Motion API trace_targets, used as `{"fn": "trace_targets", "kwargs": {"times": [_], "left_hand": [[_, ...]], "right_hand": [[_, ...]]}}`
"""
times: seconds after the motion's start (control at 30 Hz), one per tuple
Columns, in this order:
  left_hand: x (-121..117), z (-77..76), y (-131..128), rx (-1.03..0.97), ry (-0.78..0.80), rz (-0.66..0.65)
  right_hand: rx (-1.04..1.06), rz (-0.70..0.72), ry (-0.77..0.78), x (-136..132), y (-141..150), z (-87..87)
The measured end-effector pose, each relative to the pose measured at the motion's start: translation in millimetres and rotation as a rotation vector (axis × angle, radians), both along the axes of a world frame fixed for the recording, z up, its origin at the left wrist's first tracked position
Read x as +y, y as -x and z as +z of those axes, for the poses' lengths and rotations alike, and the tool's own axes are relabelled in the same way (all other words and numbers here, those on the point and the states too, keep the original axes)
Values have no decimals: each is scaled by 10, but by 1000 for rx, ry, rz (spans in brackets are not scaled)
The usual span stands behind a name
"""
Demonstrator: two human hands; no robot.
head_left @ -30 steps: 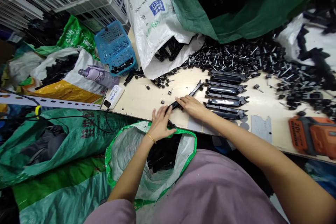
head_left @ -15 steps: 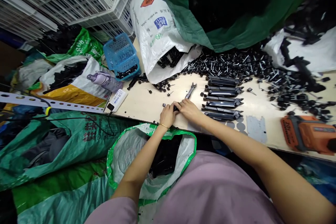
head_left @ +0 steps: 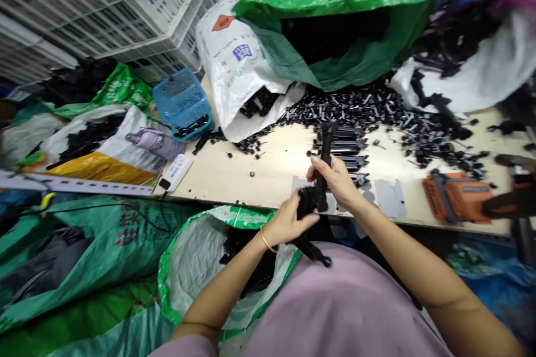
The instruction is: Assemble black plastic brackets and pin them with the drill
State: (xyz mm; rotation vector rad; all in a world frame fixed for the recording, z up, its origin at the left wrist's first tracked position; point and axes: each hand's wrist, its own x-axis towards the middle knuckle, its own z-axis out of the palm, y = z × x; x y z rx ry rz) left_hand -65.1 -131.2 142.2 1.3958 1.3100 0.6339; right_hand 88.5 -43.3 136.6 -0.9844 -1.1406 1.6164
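Note:
My right hand [head_left: 337, 179], fingers closed, grips a long black plastic bar [head_left: 325, 148] near its middle, the bar pointing away from me above the table's front edge. In my left hand [head_left: 287, 224] is a dark plastic arm [head_left: 314, 252] with a rounded end sticking out below. The lower end of the bar meets or overlaps black parts at my left fingers; whether they are joined I cannot tell. Beyond my right hand lie several similar black bars [head_left: 348, 148] in a row on the table [head_left: 234, 181]. Below my left forearm gapes a green-edged sack [head_left: 184, 254] with black parts inside.
Small black pieces with metal pins [head_left: 377, 109] are heaped along the back. An orange tool battery [head_left: 458, 196] sits at the right. A blue basket [head_left: 182, 101], purple bottle [head_left: 156, 142] and white box [head_left: 176, 172] stand left. Sacks [head_left: 238, 61] crowd the back.
The bar lying on the table has been lifted and turned upright in view, in my right hand. My left hand has moved right and now holds a black arm. The view has shifted right.

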Motion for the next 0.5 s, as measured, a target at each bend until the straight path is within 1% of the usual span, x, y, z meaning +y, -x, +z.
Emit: {"fn": "trace_targets", "kwargs": {"times": [0.07, 0.1, 0.13, 0.17, 0.23, 0.3, 0.33, 0.37, 0.47, 0.5], "left_hand": [[-86, -92, -328, -381, 275, -71], [-114, -146, -462, -496, 389, -66], [-129, -198, -575, -550, 464, -46], [-134, -243, -667, -555, 499, -33], [-122, -305, -796, -494, 504, -68], [-99, -327, -871, -445, 504, -124], [-91, -327, -897, -438, 517, -146], [-87, -323, -919, -439, 530, -162], [-97, -313, -968, -471, 538, -194], [-103, -318, -977, -480, 526, -197]], "right_hand": [[42, -176, 119, -211, -183, -81], [37, -274, 133, -309, -275, -122], [17, -369, 121, -401, -364, -158], [-12, -455, 91, -484, -449, -188], [-64, -592, 36, -614, -597, -234], [-60, -657, 53, -680, -712, -269], [-33, -648, 89, -686, -758, -284], [9, -597, 138, -678, -797, -298], [186, -319, 298, -603, -868, -314], [228, -277, 326, -579, -872, -308]]}}
